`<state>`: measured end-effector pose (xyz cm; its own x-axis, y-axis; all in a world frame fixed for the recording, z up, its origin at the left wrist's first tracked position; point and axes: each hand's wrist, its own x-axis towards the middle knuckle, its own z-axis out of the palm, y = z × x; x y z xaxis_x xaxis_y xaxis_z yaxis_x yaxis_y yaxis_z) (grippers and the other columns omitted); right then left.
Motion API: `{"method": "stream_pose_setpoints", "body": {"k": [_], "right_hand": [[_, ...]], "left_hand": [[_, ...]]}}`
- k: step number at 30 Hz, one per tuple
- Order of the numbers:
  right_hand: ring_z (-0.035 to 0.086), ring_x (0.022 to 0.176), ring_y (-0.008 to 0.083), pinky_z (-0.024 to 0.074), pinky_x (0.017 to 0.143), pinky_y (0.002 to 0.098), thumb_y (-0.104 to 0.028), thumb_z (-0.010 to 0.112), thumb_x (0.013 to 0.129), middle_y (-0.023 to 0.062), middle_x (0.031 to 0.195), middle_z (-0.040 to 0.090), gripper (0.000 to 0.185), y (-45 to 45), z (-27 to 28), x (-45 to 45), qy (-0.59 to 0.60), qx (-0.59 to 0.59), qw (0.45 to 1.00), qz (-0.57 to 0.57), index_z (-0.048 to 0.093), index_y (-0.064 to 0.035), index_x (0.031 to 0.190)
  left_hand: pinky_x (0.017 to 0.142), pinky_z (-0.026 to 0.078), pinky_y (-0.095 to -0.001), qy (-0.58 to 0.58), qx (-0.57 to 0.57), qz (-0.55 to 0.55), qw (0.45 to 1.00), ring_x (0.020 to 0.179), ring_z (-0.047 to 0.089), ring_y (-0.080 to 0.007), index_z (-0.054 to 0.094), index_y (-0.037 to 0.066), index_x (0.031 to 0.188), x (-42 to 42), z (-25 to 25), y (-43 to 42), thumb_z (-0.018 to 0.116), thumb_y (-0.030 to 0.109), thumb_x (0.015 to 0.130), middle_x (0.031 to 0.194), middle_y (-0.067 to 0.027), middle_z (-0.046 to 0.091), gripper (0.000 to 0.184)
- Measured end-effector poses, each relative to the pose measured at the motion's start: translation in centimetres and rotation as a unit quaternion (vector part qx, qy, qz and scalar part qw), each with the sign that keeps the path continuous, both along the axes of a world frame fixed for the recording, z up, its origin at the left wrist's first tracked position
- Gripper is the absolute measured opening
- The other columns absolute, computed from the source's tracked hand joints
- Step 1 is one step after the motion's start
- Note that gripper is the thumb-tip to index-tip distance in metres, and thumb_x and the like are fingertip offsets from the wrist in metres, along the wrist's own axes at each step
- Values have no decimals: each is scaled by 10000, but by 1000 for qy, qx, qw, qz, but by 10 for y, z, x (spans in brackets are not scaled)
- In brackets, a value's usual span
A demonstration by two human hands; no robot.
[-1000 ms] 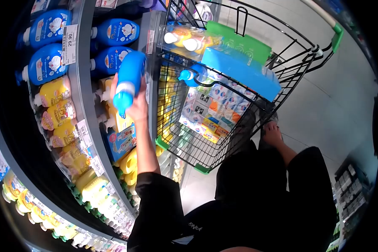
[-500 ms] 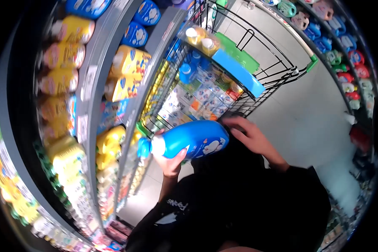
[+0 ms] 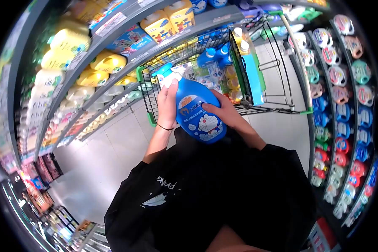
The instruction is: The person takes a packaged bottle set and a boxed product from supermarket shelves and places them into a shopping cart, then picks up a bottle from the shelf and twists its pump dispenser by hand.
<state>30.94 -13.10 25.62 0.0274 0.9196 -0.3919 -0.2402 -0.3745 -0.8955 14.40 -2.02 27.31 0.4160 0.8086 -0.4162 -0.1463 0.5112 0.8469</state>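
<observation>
A blue pump bottle (image 3: 197, 110) with a white cartoon cat face on its label is tilted in front of my chest, its pump toward the upper left. My left hand (image 3: 168, 103) is wrapped round its neck end. My right hand (image 3: 224, 111) grips its right side, the thumb on the label. Just beyond the bottle is the black wire shopping cart (image 3: 149, 90), which holds two blue bottles (image 3: 208, 56), printed packs (image 3: 197, 73), yellow-topped bottles (image 3: 233, 82) and a light blue box (image 3: 252, 77).
Shelves of yellow bottles (image 3: 109, 62), yellow packs (image 3: 157, 26) and pale bottles (image 3: 50, 80) run along the left. Another shelf (image 3: 308, 138) with blue, red and green bottles stands on the right. Grey tiled floor (image 3: 101, 155) shows between the left shelves and my body.
The blue bottle has come from beside the left shelf to my chest and turned label up. My right hand has taken hold of it too. The view has swung round.
</observation>
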Motion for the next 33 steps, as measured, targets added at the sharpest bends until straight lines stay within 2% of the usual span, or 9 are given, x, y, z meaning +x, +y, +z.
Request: {"method": "stream_pose_setpoints", "body": {"k": [4, 7, 11, 15, 17, 19, 21, 31, 33], "right_hand": [[580, 1070, 197, 468, 922, 327, -291, 697, 872, 136, 1200, 599, 621, -14, 9, 10, 42, 17, 999, 3, 456, 10, 1359], [566, 1093, 189, 460, 934, 324, -293, 680, 881, 136, 1221, 586, 627, -21, 6, 12, 137, 12, 991, 0, 440, 9, 1375], [623, 1018, 199, 495, 899, 334, -309, 595, 928, 130, 1159, 622, 533, -32, 24, 8, 293, -53, 954, 27, 464, 25, 1322], [636, 1010, 225, 513, 898, 365, -305, 538, 958, 154, 1171, 617, 522, -46, 27, 0, 379, -95, 914, 112, 412, 29, 1339], [574, 1130, 247, 482, 964, 386, -299, 565, 933, 181, 1293, 519, 631, -50, 25, -4, 362, -77, 918, 143, 295, 28, 1401], [621, 1097, 251, 510, 942, 378, -446, 466, 938, 186, 1258, 580, 646, -57, 24, -11, 291, -66, 940, 165, 387, 34, 1362], [616, 1098, 256, 510, 940, 382, -506, 495, 908, 169, 1256, 582, 698, -57, 34, -12, 302, -71, 931, 195, 387, 4, 1372], [605, 1098, 257, 497, 951, 401, -535, 412, 957, 133, 1271, 582, 641, -49, 10, -32, 316, -90, 939, 105, 397, -66, 1393], [615, 1074, 338, 518, 900, 458, -635, 329, 937, 194, 1254, 578, 728, -45, 9, -41, 332, -97, 935, 81, 400, -72, 1393]], "left_hand": [[825, 493, -269, -3, 49, 17, 999, 927, 621, -147, 570, -3, 1178, 10, 20, -21, 516, 370, 983, 1053, -82, 645, 424], [846, 500, -287, -70, -41, 59, 995, 951, 628, -172, 544, 5, 1221, 8, 30, -39, 502, 400, 978, 1070, -98, 643, 466], [994, 461, -428, -204, -65, 49, 975, 1158, 565, -337, 418, -8, 1353, 2, 42, -63, 408, 577, 937, 1296, -216, 539, 718], [987, 430, -540, -394, -135, 35, 908, 1143, 533, -451, 496, 14, 1268, 10, 29, -77, 336, 630, 915, 1214, -244, 572, 728], [948, 464, -522, -469, -77, -32, 879, 1089, 574, -443, 556, -22, 1147, 7, 17, -82, 321, 670, 884, 1133, -264, 584, 777], [921, 466, -536, -470, -78, -24, 879, 1027, 586, -464, 592, -19, 1045, 3, 18, -89, 298, 706, 863, 1016, -248, 605, 803], [909, 463, -542, -486, -65, -27, 871, 1011, 586, -468, 598, -17, 1006, 0, 15, -87, 285, 705, 866, 980, -243, 611, 799], [909, 469, -515, -497, 19, -122, 859, 941, 630, -399, 597, -1, 961, -5, 22, -51, 457, 673, 846, 898, -207, 649, 699], [915, 471, -514, -483, 39, -137, 864, 925, 638, -388, 594, -6, 968, -6, 23, -46, 509, 643, 826, 902, -210, 651, 670]]}}
